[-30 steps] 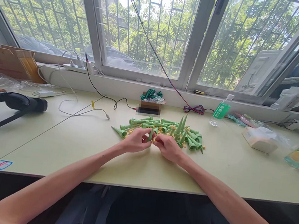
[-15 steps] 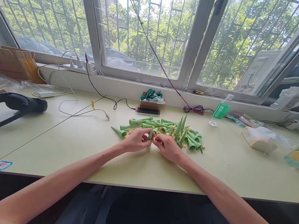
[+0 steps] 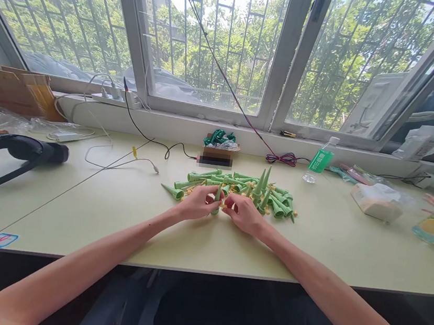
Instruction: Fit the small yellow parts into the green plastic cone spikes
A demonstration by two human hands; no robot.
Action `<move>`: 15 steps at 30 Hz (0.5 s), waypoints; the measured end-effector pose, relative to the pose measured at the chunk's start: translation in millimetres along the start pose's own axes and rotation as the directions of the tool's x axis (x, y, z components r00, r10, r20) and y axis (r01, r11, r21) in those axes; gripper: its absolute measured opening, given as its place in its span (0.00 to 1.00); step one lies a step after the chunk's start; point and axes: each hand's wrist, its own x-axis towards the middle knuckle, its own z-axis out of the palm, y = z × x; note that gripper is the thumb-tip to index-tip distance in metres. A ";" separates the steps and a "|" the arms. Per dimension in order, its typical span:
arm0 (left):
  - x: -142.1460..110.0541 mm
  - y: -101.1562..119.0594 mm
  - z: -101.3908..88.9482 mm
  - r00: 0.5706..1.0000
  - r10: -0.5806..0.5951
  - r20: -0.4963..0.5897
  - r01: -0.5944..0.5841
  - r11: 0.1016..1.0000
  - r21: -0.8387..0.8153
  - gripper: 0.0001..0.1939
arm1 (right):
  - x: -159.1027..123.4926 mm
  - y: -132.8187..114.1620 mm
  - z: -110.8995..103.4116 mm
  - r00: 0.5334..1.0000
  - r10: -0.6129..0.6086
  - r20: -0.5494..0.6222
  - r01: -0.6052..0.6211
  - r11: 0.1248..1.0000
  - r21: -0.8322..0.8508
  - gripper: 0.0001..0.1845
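A heap of green plastic cones (image 3: 261,191) with small yellow parts lies in the middle of the pale table (image 3: 116,208). My left hand (image 3: 196,205) is closed round one upright green cone (image 3: 218,194) at the heap's near edge. My right hand (image 3: 243,213) sits just beside it, fingers pinched at the cone's base; what they hold is too small to make out. Both hands rest on the tabletop and almost touch each other.
A small cardboard box (image 3: 218,154) stands behind the heap, a green-labelled bottle (image 3: 319,162) to the right, a wrapped white block (image 3: 378,201) further right. Black headgear (image 3: 8,155) lies at the left, with cables (image 3: 122,159) and a power strip (image 3: 110,96) by the windowsill.
The cone between my hands has sunk slightly and my fingers have shifted round its base. At the far right edge, someone else's hand has come into view.
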 end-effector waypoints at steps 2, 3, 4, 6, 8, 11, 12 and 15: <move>0.2 -1.3 -0.4 1.000 0.008 0.012 -0.008 1.000 0.003 0.06 | -0.4 -0.2 0.1 1.000 0.002 -0.001 -0.002 1.000 0.003 0.05; 0.4 -2.0 -0.6 1.000 0.013 0.017 -0.013 1.000 0.008 0.06 | -0.7 -0.2 0.1 1.000 0.002 0.000 -0.002 1.000 0.004 0.06; 0.6 -2.6 -0.8 1.000 0.019 0.021 -0.019 1.000 0.015 0.05 | -0.9 -0.2 0.1 1.000 0.001 0.000 -0.001 1.000 0.004 0.06; 0.9 -3.2 -1.2 0.999 0.030 0.027 -0.031 0.999 0.030 0.05 | -1.2 0.0 0.1 1.000 0.000 0.002 0.000 1.000 0.005 0.05; 1.0 -3.1 -1.7 0.999 0.036 0.037 -0.037 0.999 0.037 0.05 | -1.1 0.1 0.1 1.000 0.000 0.003 0.000 1.000 0.005 0.05; 0.7 -2.9 -2.1 0.998 0.034 0.057 -0.035 0.999 0.027 0.04 | -0.4 0.0 0.0 1.000 0.004 0.005 -0.004 1.000 0.001 0.05; 0.5 -3.1 -2.2 0.998 0.032 0.062 -0.034 0.999 0.023 0.04 | -0.2 -0.1 0.0 1.000 0.005 0.006 -0.005 1.000 0.001 0.05; 0.2 -4.1 -2.1 0.997 0.027 0.067 -0.029 0.999 0.019 0.04 | -0.1 -0.4 0.0 1.000 0.003 0.009 -0.003 1.000 0.008 0.05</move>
